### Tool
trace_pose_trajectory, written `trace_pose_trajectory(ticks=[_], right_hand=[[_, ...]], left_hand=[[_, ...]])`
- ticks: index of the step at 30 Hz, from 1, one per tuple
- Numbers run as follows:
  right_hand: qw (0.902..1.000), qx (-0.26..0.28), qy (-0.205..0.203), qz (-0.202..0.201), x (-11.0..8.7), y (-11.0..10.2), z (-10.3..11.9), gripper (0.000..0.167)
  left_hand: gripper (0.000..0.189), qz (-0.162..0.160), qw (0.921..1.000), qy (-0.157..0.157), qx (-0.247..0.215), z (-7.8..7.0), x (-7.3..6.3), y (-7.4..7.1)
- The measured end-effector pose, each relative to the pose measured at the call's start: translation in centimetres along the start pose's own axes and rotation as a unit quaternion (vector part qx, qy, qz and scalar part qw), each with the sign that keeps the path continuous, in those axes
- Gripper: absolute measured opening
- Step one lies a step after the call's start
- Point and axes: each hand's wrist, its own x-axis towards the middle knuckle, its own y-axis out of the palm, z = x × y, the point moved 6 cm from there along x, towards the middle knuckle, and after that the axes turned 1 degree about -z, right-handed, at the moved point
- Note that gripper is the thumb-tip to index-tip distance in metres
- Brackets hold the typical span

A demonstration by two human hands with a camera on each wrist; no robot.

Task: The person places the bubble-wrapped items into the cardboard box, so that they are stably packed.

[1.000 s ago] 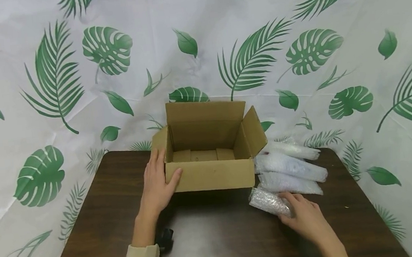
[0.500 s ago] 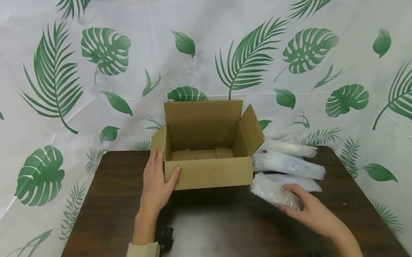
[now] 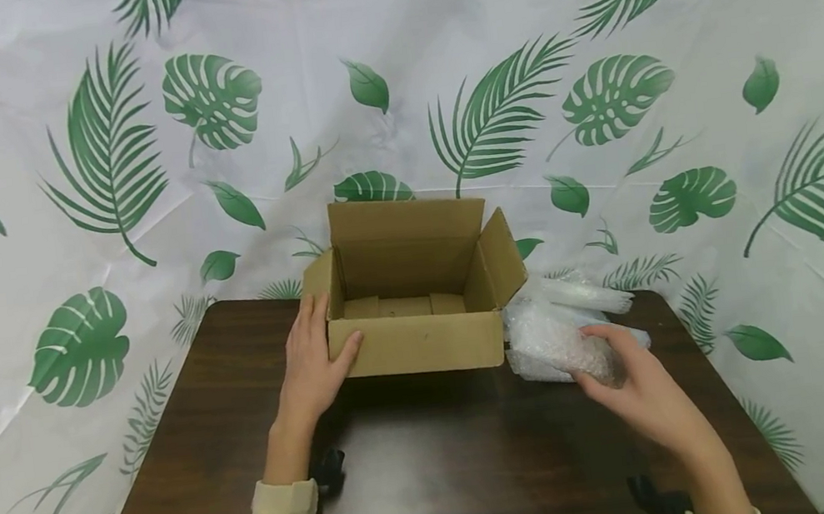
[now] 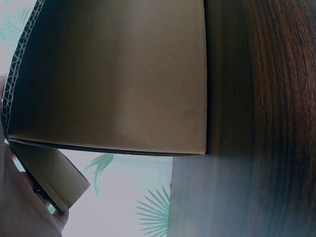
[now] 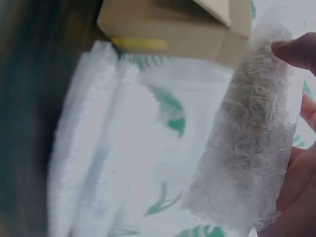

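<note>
An open cardboard box (image 3: 421, 346) stands on the dark wooden table. My left hand (image 3: 311, 370) rests at its front left corner, fingers fairly straight along the left side and flap, thumb against the front panel. In the left wrist view, part of that hand shows beside the flap (image 4: 54, 180). My right hand (image 3: 644, 387) holds a bubble-wrapped bundle (image 3: 552, 341) between thumb and fingers, right of the box. Seen from the right wrist, the bundle (image 5: 249, 123) is a long clear-wrapped shape; its contents are hidden by the wrap. Several similar bundles (image 3: 590, 297) lie beyond and beneath it.
The box's flaps (image 3: 504, 256) stand up and outward, with the right one leaning over toward the bundles. Behind the table (image 3: 435, 472) hangs a white sheet (image 3: 409, 81) printed with green leaves. Dark straps or devices (image 3: 656, 499) sit at both wrists.
My right hand has lifted the nearest bundle off the table and moved it up and away from me, over the other bundles. My left hand stays at the box corner.
</note>
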Motion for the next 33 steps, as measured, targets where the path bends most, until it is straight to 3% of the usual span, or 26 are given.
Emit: trace_pose_trajectory(ticks=[5, 11, 22, 33], right_hand=[[0.9969, 0.0, -0.073, -0.029, 1.8, -1.1, 2.8, 0.065], [0.9899, -0.009, -0.139, -0.025, 4.4, -1.5, 6.4, 0.068], [0.9851, -0.014, -0.165, 0.046, 8.2, 0.1, 11.6, 0.065], [0.9768, -0.031, -0.158, 0.141, 15.2, 3.9, 14.5, 0.054]], left_hand=[[0.089, -0.001, 1.0, 0.001, 0.002, 0.0, -0.1, -0.2], [0.089, 0.0, 1.0, -0.004, 0.004, 0.2, -0.3, -0.5], [0.087, 0.007, 1.0, -0.003, -0.001, -0.2, -0.1, 0.0], [0.088, 0.004, 1.0, -0.003, 0.008, -0.2, -0.1, -0.3]])
